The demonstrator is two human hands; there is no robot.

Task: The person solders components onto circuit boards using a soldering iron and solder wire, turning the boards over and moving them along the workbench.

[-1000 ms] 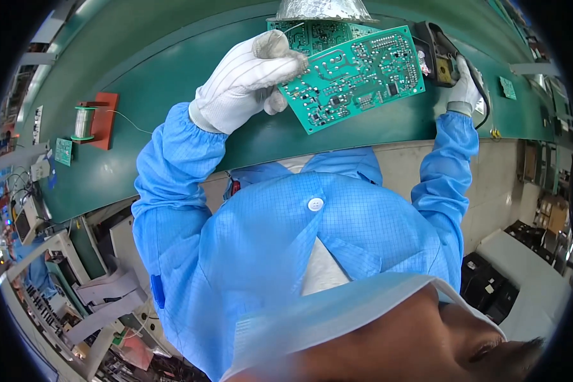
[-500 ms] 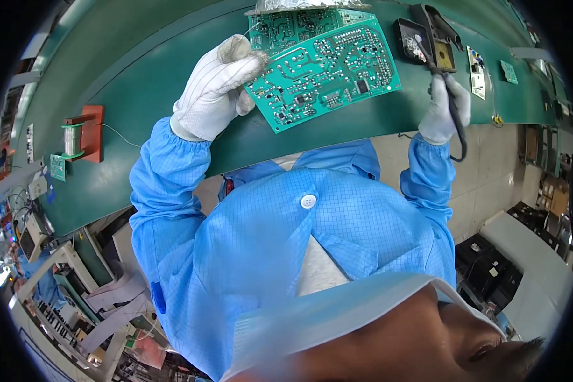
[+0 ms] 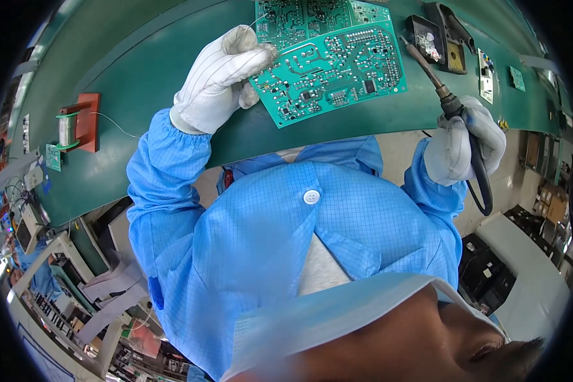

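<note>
Small green board (image 3: 53, 158): far left, on the green bench (image 3: 153, 83). Beside it, a spool of wire (image 3: 67, 131) against a red-brown stand (image 3: 90, 122); a fine strand runs off rightward toward the left sleeve.

Left hand (image 3: 223, 79), white-gloved: thumb above, fingers below, pinching the left end of the circuit board (image 3: 331, 79). A thin wire juts out above this glove; whether the fingers hold it cannot be told.

Circuit board: green, component-studded face up, above the bench and partly covering further boards (image 3: 299, 18); contact between them cannot be made out.

Soldering iron (image 3: 430, 69): tip bare, just beside the board's right edge, apart from it. Newly clear of the black iron stand (image 3: 449, 25), where the right hand was reaching a second ago; the board is now paired with a free tool, so both hands appear ready for work on it.

Dark tray (image 3: 421, 27): next to the stand, pale scraps inside.

Right hand (image 3: 465, 140), white-gloved: fingers wrapped around the iron's black handle, its cable (image 3: 482, 184) looping below.

Pale narrow board (image 3: 486, 79) and another small green board (image 3: 517, 78): far right, on the bench.
</note>
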